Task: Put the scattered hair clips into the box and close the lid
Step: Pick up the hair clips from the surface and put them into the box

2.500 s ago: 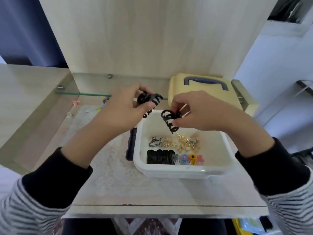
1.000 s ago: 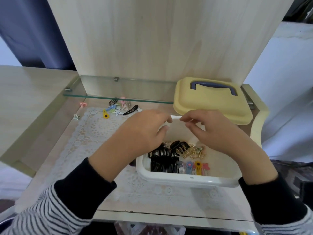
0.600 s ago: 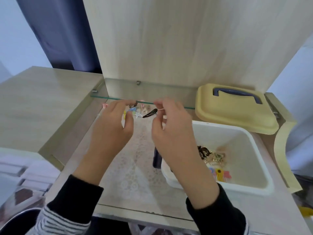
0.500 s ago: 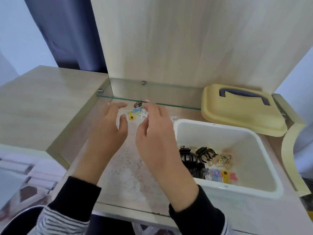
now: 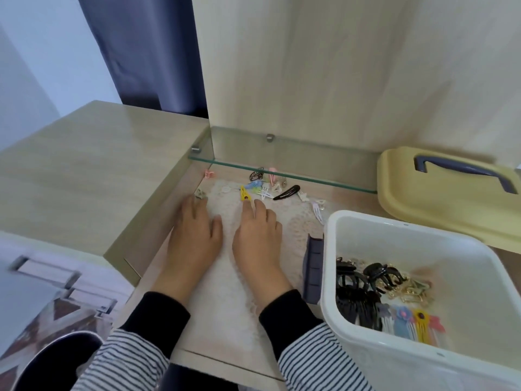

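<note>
The white box (image 5: 332, 249) stands open at the right, with black claw clips (image 5: 363, 280), gold clips and coloured snap clips inside. Its yellow lid (image 5: 439, 204) with a dark blue handle lies behind it. Small scattered clips lie under the glass shelf: a yellow snap clip (image 5: 244, 194), a black snap clip (image 5: 286, 192), a pink mini claw (image 5: 209, 174) and several pastel ones. My left hand (image 5: 194, 235) lies flat, its fingertips touching a small pale clip (image 5: 201, 193). My right hand (image 5: 258, 235) lies beside it, index fingertip at the yellow snap clip. Neither hand holds anything.
A white lace mat (image 5: 225, 292) covers the recessed wooden surface. A dark blue latch piece (image 5: 313, 269) sits against the box's left side. The glass shelf (image 5: 282, 170) overhangs the far clips. A raised wooden desk top (image 5: 84, 170) borders the left.
Both black claw clips went from my hands into the box. My hands then moved left and forward onto the mat, reaching the scattered clips. The view swung left.
</note>
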Motion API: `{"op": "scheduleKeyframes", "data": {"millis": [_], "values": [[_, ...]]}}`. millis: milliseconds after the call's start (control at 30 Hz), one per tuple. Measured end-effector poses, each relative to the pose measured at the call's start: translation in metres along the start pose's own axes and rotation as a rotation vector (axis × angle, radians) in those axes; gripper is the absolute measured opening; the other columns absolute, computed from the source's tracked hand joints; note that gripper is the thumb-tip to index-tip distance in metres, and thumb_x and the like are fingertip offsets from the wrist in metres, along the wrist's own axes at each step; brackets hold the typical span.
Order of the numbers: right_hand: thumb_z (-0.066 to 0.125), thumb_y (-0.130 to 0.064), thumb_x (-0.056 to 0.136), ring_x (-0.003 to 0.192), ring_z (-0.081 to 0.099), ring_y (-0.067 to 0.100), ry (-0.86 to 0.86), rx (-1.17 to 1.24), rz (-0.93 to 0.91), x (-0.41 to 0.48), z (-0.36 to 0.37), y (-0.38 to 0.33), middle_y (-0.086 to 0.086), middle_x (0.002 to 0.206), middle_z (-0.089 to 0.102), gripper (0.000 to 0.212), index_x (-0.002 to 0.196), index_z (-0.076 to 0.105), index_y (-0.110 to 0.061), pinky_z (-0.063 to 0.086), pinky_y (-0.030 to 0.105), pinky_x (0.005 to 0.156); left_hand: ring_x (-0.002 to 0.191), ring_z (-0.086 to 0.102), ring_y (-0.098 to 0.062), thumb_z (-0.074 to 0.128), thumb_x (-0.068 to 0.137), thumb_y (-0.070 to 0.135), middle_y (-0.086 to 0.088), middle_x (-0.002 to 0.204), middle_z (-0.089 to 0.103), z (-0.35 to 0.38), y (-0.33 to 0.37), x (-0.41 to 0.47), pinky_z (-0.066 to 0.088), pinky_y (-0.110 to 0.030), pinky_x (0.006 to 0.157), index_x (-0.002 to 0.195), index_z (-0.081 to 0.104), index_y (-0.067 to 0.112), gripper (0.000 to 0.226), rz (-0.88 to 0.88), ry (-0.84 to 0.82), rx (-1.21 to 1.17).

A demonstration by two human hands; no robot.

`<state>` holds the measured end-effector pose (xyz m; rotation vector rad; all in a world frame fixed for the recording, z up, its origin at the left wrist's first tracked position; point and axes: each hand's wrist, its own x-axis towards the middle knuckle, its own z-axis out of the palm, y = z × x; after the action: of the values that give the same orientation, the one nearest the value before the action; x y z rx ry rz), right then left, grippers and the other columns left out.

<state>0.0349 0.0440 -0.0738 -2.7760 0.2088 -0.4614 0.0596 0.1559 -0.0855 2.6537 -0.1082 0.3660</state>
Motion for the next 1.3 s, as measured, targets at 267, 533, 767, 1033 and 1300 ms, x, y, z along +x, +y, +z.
{"op": "scheduleKeyframes", "data": {"millis": [267,533,767,1033,1300], "values": [[0.046,-0.032,0.087,0.106,0.043,0.025,-0.067,-0.09,-0.032,0.016,0.018,0.005,0.004,0.144,0.039,0.063,0.148,0.028,-0.03,0.031,0.039,0.075,0.127,0.041,-0.036,0.049,0.094,0.019,-0.019,0.143,0.037,0.011,0.002,0.024,0.039,-0.042,0.101,0.14,0.038,0.0,0.052,-0.029,0.053,-0.074],[0.051,-0.028,0.077,0.092,0.048,0.024,0.096,-0.085,-0.019,0.013,0.021,0.005,0.001,0.123,0.055,0.048,0.125,0.055,-0.021,0.026,0.035,0.067,0.11,0.054,-0.031,0.054,0.089,0.004,-0.016,0.122,0.054,0.012,-0.003,0.021,0.043,-0.036,0.095,0.123,0.056,0.001,0.034,0.044,0.164,-0.202],[0.067,-0.016,0.073,0.079,0.053,0.024,0.185,0.014,-0.008,0.011,0.016,0.006,0.002,0.094,0.06,0.021,0.094,0.064,-0.017,0.034,0.036,0.063,0.096,0.057,-0.017,0.05,0.087,-0.005,-0.006,0.114,0.056,0.003,-0.002,0.017,0.04,-0.017,0.084,0.111,0.064,0.007,0.03,-0.001,0.174,-0.308],[0.065,0.013,0.053,0.062,0.047,0.025,0.265,0.04,-0.063,0.007,0.009,0.002,0.007,0.076,0.053,0.039,0.082,0.061,-0.012,0.031,0.031,0.056,0.085,0.052,-0.013,0.05,0.087,-0.005,-0.005,0.109,0.055,-0.002,0.004,0.014,0.043,-0.021,0.081,0.105,0.061,0.006,0.024,-0.008,0.185,-0.353],[0.051,0.008,0.071,0.062,0.049,0.025,0.304,0.273,-0.199,-0.022,-0.027,-0.033,0.013,0.085,0.053,0.027,0.095,0.058,-0.003,0.04,0.031,0.052,0.089,0.062,-0.022,0.049,0.093,0.008,-0.006,0.099,0.068,-0.013,0.002,0.018,0.052,-0.033,0.082,0.103,0.061,0.01,0.016,-0.145,0.109,-0.474]]}}
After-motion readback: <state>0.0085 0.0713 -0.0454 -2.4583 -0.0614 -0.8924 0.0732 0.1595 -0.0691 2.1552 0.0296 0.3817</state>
